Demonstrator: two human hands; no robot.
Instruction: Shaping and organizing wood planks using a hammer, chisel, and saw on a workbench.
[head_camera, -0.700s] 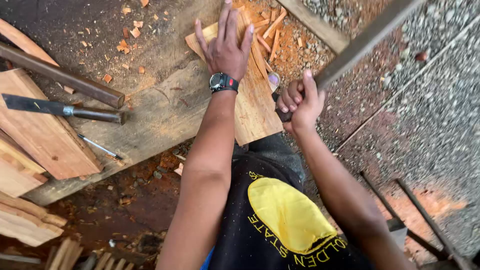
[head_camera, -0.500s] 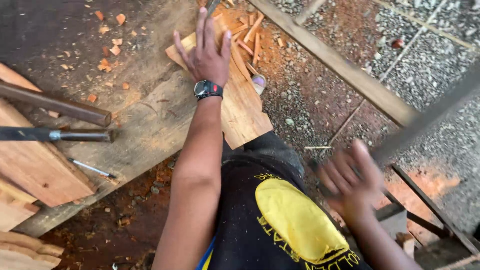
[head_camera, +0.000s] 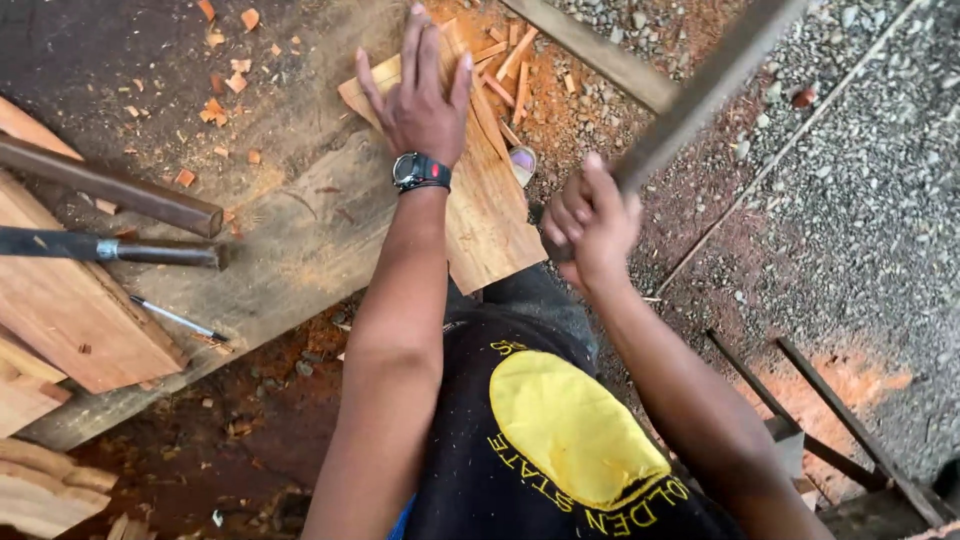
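Woodchips and pale slivers already litter the ground and the heavy plank, so by the look of it a good share of the chopping is behind this moment — yet the board being worked is far from finished. That thin, light-coloured board lies on the plank's far end, slanting across it, with its near corner overhanging the plank toward the person's knees. The left hand lies flat on the board's far half, fingers spread open and pressing down, a dark wristwatch just behind it. The right hand is just beside the board's right edge, fingers wrapped tight around the handle of a long blade that is raised and blurred, angling up and away from the board. I cannot tell what kind of blade it is beyond long, flat and dark.

Judging by the strips lying at the board's far right edge, that edge is the one being trimmed; most of the board's width remains whole, so much cutting looks left. On the plank, well to the left of the board, lie a dark round bar, a chisel-like tool and a thin pencil — none is touched. Reddish offcut boards rest at the plank's left end.
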